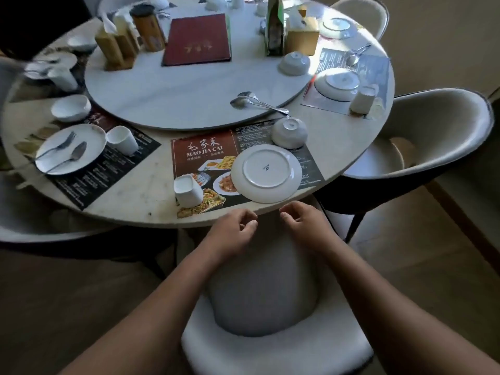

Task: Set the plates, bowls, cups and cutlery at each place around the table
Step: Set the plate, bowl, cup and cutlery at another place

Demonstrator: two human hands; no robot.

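two bare hands hover just off the near edge of the round table (140, 212), above a white chair seat (270, 347). the left hand (232, 228) and the right hand (305, 226) are both empty, fingers loosely curled, holding nothing. right in front of them a plate (266, 173) lies upside down on a printed placemat (205, 152), its rim reaching the table edge. an overturned bowl (289, 132) sits just behind the plate, and a white cup (188, 190) stands at the mat's near left corner. two spoons (257, 101) lie on the turntable (173, 101), apart from this place.
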